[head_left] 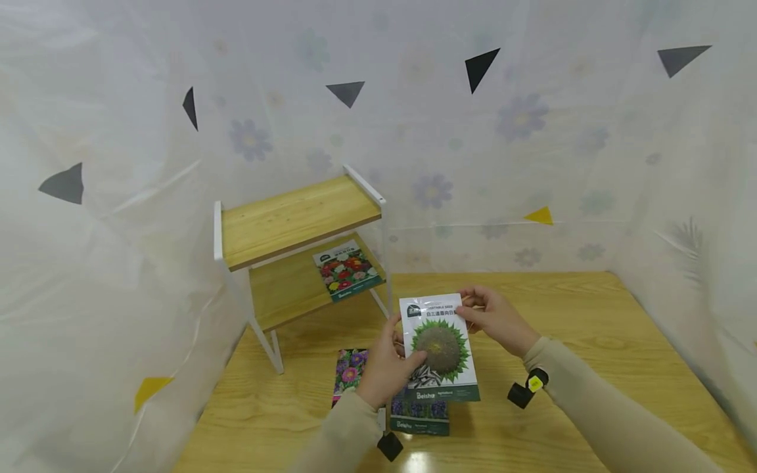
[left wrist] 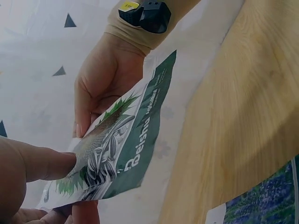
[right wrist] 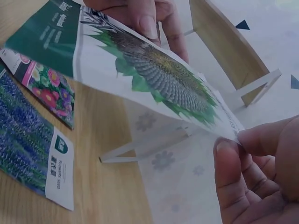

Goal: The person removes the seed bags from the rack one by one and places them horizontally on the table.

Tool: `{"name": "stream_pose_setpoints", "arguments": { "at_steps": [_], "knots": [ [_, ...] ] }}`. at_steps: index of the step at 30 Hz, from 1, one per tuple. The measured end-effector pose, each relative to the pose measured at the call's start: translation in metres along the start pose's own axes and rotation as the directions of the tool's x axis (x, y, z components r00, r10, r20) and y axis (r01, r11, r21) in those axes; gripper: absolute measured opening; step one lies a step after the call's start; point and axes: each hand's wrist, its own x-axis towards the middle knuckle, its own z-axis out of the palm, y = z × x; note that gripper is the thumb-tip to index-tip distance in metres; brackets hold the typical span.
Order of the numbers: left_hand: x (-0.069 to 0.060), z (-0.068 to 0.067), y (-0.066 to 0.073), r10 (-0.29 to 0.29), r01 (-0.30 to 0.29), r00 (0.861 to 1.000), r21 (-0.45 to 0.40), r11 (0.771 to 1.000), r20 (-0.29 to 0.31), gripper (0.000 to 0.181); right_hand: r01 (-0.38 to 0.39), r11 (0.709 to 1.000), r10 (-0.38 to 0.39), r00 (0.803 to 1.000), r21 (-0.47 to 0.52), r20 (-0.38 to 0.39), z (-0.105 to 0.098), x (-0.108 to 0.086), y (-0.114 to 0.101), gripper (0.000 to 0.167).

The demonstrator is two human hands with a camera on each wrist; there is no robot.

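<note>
A white and green sunflower seed packet (head_left: 439,345) is held above the table by both hands. My left hand (head_left: 387,368) grips its left edge, thumb over the printed front. With thumb and finger, my right hand (head_left: 493,318) pinches the upper right edge; the right wrist view shows this pinch at a corner of the packet. Below lie a seed packet with purple-blue flowers (right wrist: 23,135), partly covered in the head view, and one with pink and purple flowers (right wrist: 50,91). Another packet with red, white and yellow flowers (head_left: 347,268) lies on the lower shelf of the rack.
A two-tier wooden rack (head_left: 301,217) with white metal sides stands at the back left of the wooden table (head_left: 532,309). Behind it hangs a pale flowered curtain (head_left: 432,131) with dark and yellow triangles. Each wrist wears a small black device (head_left: 523,392).
</note>
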Motion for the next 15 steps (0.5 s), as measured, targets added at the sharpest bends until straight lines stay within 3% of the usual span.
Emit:
{"name": "stream_pose_setpoints", "arguments": {
  "at_steps": [2, 10, 15],
  "knots": [
    [0.004, 0.008, -0.013, -0.004, 0.004, 1.000, 0.005, 1.000, 0.018, 0.082, -0.011, 1.000, 0.012, 1.000, 0.014, -0.006, -0.003, -0.003, 0.008, 0.049],
    [0.005, 0.032, -0.027, -0.060, 0.060, 0.997, 0.006, 0.998, 0.048, 0.076, -0.071, 0.997, 0.072, 0.996, 0.037, -0.052, -0.015, -0.017, 0.034, 0.046],
    [0.003, 0.046, -0.034, -0.077, 0.079, 0.992, -0.016, 0.997, 0.098, 0.077, -0.116, 0.993, 0.118, 0.990, 0.031, -0.072, -0.022, -0.025, 0.052, 0.047]
  ]
}}
